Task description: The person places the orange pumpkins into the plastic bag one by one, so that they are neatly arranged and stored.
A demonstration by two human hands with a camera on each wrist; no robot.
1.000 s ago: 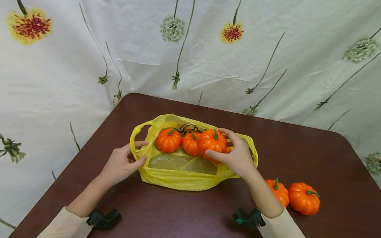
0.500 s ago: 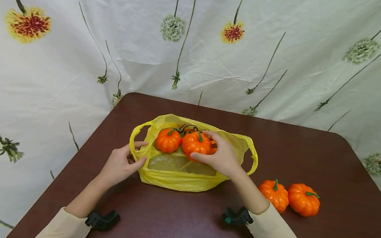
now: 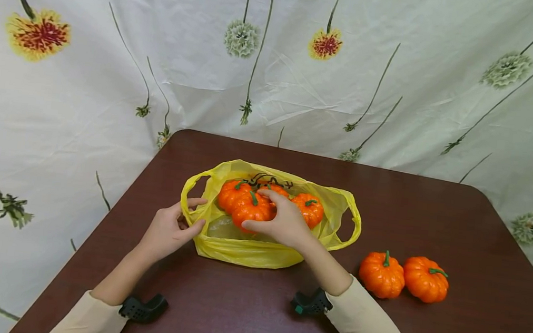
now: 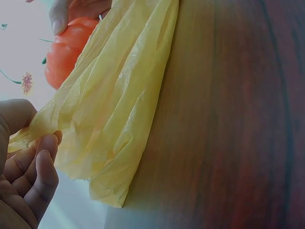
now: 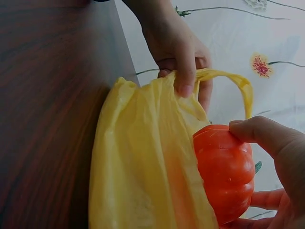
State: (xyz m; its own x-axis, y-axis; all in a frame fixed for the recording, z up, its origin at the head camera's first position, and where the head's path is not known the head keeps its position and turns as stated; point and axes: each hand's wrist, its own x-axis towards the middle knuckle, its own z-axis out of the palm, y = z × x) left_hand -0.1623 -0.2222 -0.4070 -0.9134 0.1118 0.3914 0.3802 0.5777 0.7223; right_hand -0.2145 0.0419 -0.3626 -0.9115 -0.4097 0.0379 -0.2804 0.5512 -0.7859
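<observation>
A yellow plastic bag (image 3: 249, 252) stands with its mouth open on the table. My left hand (image 3: 170, 230) pinches the bag's left edge beside its handle, as the left wrist view confirms. Over the front part of the opening, my right hand (image 3: 287, 222) grips an orange toy pumpkin (image 3: 250, 210) with a green stem, thumb on the near side. Other toy pumpkins sit inside the bag: one at the left (image 3: 230, 192), one at the right (image 3: 309, 208), and one at the back, partly hidden by the right hand. In the right wrist view, the bag's edge covers part of the held pumpkin (image 5: 224, 171).
Two more orange pumpkins, a left one (image 3: 382, 275) and a right one (image 3: 426, 279), sit side by side on the dark brown table (image 3: 234, 312), right of the bag. A white flowered cloth (image 3: 292, 84) hangs behind the table.
My right hand has carried its pumpkin leftward and slightly nearer over the bag's mouth, uncovering the pumpkin at the bag's right side. The left hand has stayed on the bag's edge.
</observation>
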